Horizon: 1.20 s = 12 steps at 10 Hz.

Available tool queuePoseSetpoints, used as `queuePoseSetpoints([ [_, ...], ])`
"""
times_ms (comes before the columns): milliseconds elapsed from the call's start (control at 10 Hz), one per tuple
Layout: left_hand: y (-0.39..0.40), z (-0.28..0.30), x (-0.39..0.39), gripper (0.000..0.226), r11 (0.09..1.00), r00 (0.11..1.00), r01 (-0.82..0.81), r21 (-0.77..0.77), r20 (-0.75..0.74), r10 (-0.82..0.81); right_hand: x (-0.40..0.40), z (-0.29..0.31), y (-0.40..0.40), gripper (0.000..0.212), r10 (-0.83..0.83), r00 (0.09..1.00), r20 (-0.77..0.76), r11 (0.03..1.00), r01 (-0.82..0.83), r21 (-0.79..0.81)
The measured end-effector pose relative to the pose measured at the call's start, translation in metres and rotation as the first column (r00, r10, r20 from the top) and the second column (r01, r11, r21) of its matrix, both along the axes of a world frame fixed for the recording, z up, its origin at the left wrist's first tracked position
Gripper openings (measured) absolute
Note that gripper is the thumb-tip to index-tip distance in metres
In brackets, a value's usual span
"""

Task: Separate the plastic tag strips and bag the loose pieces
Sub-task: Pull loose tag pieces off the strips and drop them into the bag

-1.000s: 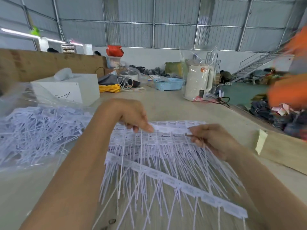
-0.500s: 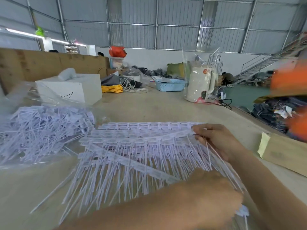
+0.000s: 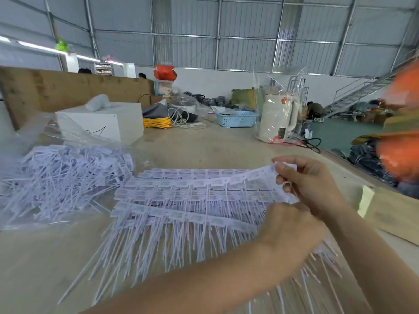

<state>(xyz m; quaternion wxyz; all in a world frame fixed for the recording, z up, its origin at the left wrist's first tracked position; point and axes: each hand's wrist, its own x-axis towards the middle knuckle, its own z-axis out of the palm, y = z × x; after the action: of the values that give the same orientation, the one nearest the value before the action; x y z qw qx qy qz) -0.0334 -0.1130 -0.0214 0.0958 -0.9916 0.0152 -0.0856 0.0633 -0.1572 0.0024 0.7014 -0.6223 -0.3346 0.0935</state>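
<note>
Strip end [image 3: 260, 175] now higher, R hand [image 3: 310, 184]

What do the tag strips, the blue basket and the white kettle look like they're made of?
Tag strips: thin, pale matte plastic, to judge by their fine bending tails.
Blue basket: moulded plastic, with a perforated wall.
Kettle: probably glossy white plastic, though a clear crinkled film wrap makes the finish hard to judge.

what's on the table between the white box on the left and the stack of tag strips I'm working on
In the head view, the clear plastic bag with its heap of loose tags lies between the white box and the tag strips.
</note>
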Motion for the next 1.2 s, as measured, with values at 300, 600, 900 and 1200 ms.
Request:
queuePoseSetpoints([
  [300, 0.084, 0.051, -0.008, 0.024, 0.899, 0.891, -0.110, -0.423, 0.359, 0.278, 0.000, -0.020, 0.014, 0.011, 0.028, 0.999, -0.035, 0.998, -0.030, -0.056],
  [600, 0.122, 0.003, 0.006, 0.037, 0.524, 0.986, -0.065, -0.849, 0.026, 0.165, 0.001, -0.028, 0.018, 0.009, 0.026, 1.000, -0.009, 0.994, -0.027, -0.108],
  [900, 0.110, 0.003, 0.013, 0.043, 0.501, 0.974, -0.125, -0.856, -0.009, 0.228, 0.001, -0.027, 0.016, 0.013, 0.004, 0.960, 0.279, 0.938, 0.093, -0.334],
  [1200, 0.110, 0.013, 0.015, 0.027, 0.157, 0.961, -0.116, -0.981, -0.071, 0.269, 0.002, -0.033, 0.018, 0.023, -0.162, 0.677, 0.718, 0.920, 0.366, -0.138],
])
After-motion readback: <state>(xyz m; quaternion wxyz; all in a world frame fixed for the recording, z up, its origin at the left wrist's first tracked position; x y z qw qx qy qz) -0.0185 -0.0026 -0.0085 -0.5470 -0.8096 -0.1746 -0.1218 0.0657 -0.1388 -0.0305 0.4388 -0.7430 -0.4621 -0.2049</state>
